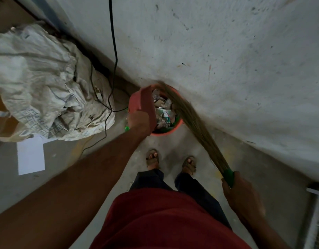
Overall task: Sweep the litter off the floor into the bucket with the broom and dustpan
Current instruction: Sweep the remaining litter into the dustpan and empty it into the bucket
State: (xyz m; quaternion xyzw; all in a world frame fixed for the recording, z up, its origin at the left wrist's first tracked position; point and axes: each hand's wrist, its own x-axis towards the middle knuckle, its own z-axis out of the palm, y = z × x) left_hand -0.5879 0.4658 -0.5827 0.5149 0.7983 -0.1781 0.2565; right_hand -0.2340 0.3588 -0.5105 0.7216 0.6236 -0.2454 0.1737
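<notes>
An orange-red bucket [176, 125] stands against the wall, just beyond my feet, holding crumpled paper and wrapper litter [164, 112]. My left hand [139, 121] grips a red dustpan [145, 99] tipped steeply over the bucket's left rim. My right hand [234, 187] grips the green handle of a grass broom [189, 123]. The broom's long bristles stretch up and left, and their tips lie across the bucket's far rim.
A large crumpled white sack [41, 83] lies at the left by the wall. Black cables [114, 51] hang down the wall and trail on the floor beside it. A white paper sheet [31, 156] lies on the floor at left. A white frame [317, 212] shows at the right edge.
</notes>
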